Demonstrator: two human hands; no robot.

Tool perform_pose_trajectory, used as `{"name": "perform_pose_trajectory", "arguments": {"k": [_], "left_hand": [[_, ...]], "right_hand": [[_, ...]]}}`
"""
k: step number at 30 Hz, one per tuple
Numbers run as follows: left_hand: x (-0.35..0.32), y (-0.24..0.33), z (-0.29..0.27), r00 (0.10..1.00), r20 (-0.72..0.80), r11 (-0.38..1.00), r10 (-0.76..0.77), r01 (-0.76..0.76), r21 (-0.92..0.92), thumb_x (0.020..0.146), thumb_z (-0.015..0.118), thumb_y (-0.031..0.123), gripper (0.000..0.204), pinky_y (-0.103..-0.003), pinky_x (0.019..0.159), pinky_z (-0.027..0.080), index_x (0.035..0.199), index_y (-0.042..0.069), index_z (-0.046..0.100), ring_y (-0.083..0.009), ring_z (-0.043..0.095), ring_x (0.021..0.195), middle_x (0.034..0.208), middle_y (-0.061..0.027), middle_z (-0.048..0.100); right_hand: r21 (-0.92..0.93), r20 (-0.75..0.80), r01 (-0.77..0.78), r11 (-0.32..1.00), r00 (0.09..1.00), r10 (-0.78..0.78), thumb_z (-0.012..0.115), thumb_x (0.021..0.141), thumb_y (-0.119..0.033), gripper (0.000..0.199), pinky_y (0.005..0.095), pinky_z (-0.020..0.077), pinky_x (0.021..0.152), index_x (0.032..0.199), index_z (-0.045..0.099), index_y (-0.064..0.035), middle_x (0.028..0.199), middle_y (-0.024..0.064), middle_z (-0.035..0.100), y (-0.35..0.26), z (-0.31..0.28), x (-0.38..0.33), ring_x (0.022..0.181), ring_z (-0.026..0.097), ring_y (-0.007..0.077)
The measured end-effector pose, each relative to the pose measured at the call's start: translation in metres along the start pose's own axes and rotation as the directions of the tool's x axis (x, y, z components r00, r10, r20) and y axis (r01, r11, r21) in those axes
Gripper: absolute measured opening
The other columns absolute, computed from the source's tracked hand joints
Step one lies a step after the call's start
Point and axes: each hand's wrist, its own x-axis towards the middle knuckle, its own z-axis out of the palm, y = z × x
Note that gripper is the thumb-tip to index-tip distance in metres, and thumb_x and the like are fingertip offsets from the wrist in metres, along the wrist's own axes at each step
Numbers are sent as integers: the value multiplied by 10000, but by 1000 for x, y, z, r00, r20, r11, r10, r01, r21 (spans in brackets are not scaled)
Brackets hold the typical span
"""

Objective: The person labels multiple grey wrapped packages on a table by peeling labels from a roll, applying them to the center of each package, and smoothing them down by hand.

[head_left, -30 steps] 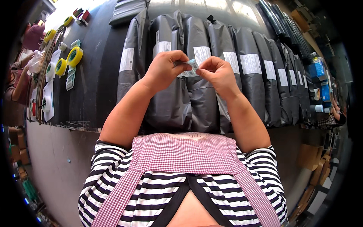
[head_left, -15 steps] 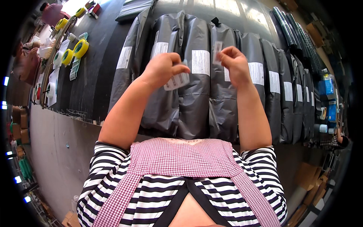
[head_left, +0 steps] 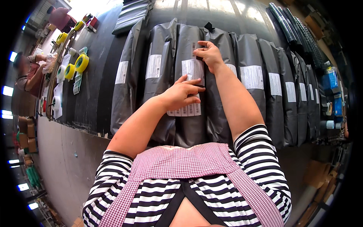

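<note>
In front of me a grey plastic mailing bag [head_left: 191, 128] lies in a row of similar bags, with a white printed label [head_left: 192, 68] on its upper half. Just above that label, a small barcode sticker [head_left: 194, 50] is against the bag. My right hand [head_left: 210, 56] is at the sticker's right edge, thumb and index finger apart and touching it or very near. Lower down, my left hand [head_left: 181, 94] hovers over the bag with a sheet of barcode stickers [head_left: 186, 110] under its fingers. The hand partly hides the sheet and seems to grip it.
More labelled grey bags [head_left: 251, 77] extend to both sides. Rolls of yellow tape [head_left: 81, 63] stand on the dark table [head_left: 98, 75] at left. Dark rolled plastic [head_left: 283, 24] lies at far right, near blue packages [head_left: 332, 79]. Another person [head_left: 32, 73] works at far left.
My right hand has moved left and up, bringing the sticker onto the bag. My left hand has moved right and down with the sheet, its fingers now stretched further.
</note>
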Motion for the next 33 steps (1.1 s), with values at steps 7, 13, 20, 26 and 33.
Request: {"name": "perform_pose_trajectory", "arguments": {"k": [7,13,20,26,33], "left_hand": [[-1,2,0,1000,-25,1000,-3,2,-20,942,675,227,465,-531,1260,70,1385,100,612,-264,341,1498,1424,-187,579],[4,4,3,1000,-11,999,5,-5,-35,943,677,228,457,-539,1258,73,1375,93,618,-260,347,1497,1394,-158,609],[-4,-15,10,994,-95,997,44,-37,71,900,708,249,452,-539,1221,178,1328,117,651,-351,403,1412,1381,-148,610],[0,-10,8,999,-3,998,51,-51,-33,934,676,245,458,-564,1253,101,1345,51,626,-251,331,1502,1431,-176,572],[0,-6,7,1000,-11,996,13,-14,-89,952,665,261,441,-558,1259,40,1331,37,639,-264,292,1519,1392,-134,616]], "right_hand": [[-5,-35,-2,1000,999,2,775,826,28,575,285,554,826,1340,517,25,997,108,711,1,2,1,907,684,161],[-3,-77,54,999,996,-54,773,797,33,596,283,564,775,1331,511,67,937,118,707,7,-2,-5,864,689,181],[-336,28,378,863,919,-392,813,742,-12,680,305,546,777,1361,533,-12,970,94,670,26,11,-5,832,649,177],[-418,-133,335,845,897,-422,922,587,-57,802,320,517,736,1321,598,-61,1021,86,603,35,-2,21,763,564,183],[-616,-303,104,781,884,-356,949,661,-218,626,355,526,792,1176,662,-10,873,65,641,29,1,63,809,625,218]]}}
